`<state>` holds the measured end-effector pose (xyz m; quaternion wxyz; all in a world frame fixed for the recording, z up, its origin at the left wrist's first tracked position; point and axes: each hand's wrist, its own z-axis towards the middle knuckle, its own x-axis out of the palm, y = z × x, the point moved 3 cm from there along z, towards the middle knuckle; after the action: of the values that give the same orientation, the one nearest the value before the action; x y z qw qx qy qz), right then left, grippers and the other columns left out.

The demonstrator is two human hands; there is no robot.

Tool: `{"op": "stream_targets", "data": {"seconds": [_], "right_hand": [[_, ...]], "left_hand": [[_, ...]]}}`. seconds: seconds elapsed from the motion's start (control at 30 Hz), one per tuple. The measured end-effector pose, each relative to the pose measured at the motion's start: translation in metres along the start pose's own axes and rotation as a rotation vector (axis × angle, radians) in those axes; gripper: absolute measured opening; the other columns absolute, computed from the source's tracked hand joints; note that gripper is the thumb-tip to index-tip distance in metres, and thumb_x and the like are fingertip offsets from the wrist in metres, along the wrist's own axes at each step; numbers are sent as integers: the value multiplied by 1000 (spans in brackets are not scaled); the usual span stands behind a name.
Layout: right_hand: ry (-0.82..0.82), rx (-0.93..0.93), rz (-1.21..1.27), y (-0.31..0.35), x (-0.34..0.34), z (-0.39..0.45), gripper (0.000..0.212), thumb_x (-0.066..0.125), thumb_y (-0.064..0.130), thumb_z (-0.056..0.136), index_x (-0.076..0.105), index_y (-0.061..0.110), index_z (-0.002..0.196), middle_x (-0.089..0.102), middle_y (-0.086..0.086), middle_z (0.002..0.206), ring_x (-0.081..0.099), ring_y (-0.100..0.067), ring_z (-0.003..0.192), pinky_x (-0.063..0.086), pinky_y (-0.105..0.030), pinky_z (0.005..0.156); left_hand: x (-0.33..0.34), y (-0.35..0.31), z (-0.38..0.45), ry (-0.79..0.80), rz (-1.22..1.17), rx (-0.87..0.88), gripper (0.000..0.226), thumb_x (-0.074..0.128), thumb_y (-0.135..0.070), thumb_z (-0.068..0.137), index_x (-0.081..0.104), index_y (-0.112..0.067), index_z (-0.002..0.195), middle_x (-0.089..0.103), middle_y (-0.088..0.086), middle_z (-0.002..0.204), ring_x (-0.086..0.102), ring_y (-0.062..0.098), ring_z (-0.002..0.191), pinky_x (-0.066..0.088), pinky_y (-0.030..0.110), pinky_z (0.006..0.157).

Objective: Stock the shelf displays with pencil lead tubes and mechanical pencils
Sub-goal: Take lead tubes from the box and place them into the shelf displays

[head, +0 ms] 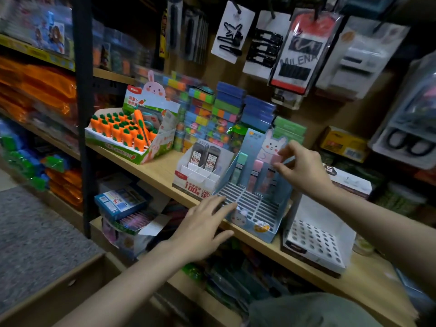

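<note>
The slim pastel lead tubes stand upright in the far row of a pale blue cardboard display box with a white rabbit backing card [253, 204], which sits at the near edge of the light wooden shelf [160, 172]. A mint green-capped tube [238, 169] is at the left of that row, a pink-capped tube [254, 174] just to its right. The right hand [300, 168] pinches another pink-capped tube [276, 159] at its top between thumb and fingertips. The box's nearer rows of narrow slots hold nothing. The left hand [204, 228] is spread, fingers straight, holding nothing, its fingertips at the box's near left corner. Just left stands a white tiered cardboard display box with red labels [198, 177], holding dark grey lead tubes [205, 154] in its far tier. To the right sits a white display box with round holes [316, 239], its holes unfilled.
</note>
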<state>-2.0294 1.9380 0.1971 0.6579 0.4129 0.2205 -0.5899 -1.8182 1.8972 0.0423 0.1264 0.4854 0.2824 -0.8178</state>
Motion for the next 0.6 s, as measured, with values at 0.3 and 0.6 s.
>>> {"op": "stream_targets", "data": {"seconds": [0.3,0.6], "right_hand": [[55,-4,-84,-12,29,8,19,71,16,86,56,17,97,66,-2,96,64,-21,87,56,-42,77],[5,-48,-232,-9,32,8,12,72,19,86,66,14,95,67,-3,94,64,-21,85,53,-34,72]], "left_hand": [[7,-1,0,-31,14,-22,62,41,-51,98,11,-39,151,12,-10,157,0,10,147,22,42,116],[6,-2,2,-44,-41,-27,60,43,-49,98,16,-39,150,16,-11,154,3,9,145,27,43,115]]}}
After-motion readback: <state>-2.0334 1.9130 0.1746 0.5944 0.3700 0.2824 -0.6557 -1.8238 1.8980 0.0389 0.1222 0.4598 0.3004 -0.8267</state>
